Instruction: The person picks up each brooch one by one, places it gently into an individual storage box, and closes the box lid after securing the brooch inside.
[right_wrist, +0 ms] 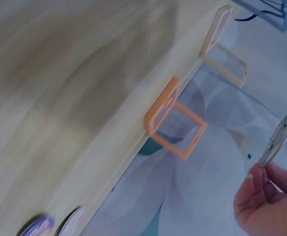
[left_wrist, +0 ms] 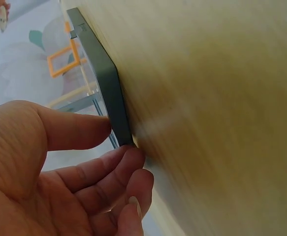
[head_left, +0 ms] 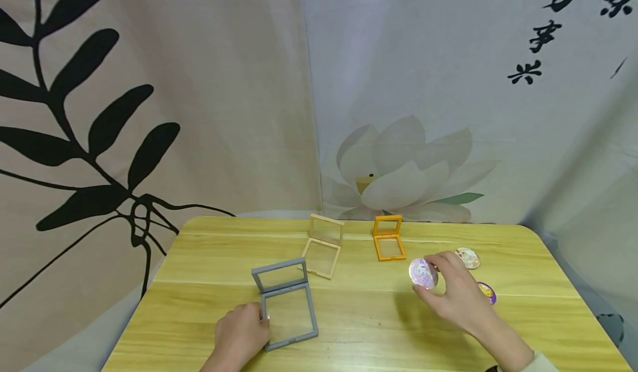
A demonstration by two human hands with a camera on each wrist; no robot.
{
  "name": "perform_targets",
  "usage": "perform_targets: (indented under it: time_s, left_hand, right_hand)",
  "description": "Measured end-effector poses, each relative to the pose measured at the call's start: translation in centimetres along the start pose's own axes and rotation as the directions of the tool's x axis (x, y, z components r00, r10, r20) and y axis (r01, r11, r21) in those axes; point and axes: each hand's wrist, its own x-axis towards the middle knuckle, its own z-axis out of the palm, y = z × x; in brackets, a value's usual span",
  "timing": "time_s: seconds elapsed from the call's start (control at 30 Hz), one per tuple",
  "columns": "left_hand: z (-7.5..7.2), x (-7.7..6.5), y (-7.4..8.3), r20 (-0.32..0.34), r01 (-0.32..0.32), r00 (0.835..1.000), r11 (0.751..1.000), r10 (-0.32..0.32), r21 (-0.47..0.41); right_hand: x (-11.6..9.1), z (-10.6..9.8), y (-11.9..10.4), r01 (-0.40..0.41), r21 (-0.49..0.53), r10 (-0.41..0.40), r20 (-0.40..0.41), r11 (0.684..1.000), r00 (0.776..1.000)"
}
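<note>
My left hand (head_left: 241, 330) pinches the near left edge of a grey hinged display frame (head_left: 314, 319), which stands opened on the table with clear panes in both halves. In the left wrist view, the thumb (left_wrist: 79, 130) lies on one side of the frame's grey rim (left_wrist: 101, 69) and the fingertips meet its lower corner. Above the table, my right hand (head_left: 461, 294) pinches a round pinkish-purple badge (head_left: 422, 274) by its rim, printed side partly toward the head camera. From the right wrist, the badge (right_wrist: 277, 139) appears nearly edge-on with its metallic back showing.
A cream hinged frame (head_left: 335, 244) and a smaller orange one (head_left: 391, 259) stand opened toward the table's back edge. Beside the right hand lie a pale round badge (head_left: 468, 258) and a purple-and-yellow one (head_left: 487, 292). Printed cloth (head_left: 249, 112) hangs behind the wooden table (head_left: 359, 339).
</note>
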Motion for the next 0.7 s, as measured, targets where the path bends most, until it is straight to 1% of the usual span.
perform_targets:
  time_s: [0.23,0.43,0.7]
  left_hand:
    - [0.0,0.2,0.1,-0.016,-0.010,1.000,1.000,0.009,-0.010]
    - [0.0,0.4,0.2,-0.024,-0.019,1.000,1.000,0.019,-0.018]
    - [0.0,0.5,0.2,-0.017,-0.016,1.000,0.999,0.015,-0.038]
  right_hand:
    - [0.6,1.5,-2.4,0.055,0.061,-0.056,0.008,0.997,0.998]
    - [1.2,2.8,-4.5,0.113,0.123,-0.116,0.017,0.986,0.993]
    - [1.8,4.6,-7.7,0.137,0.153,-0.148,0.065,0.979,0.987]
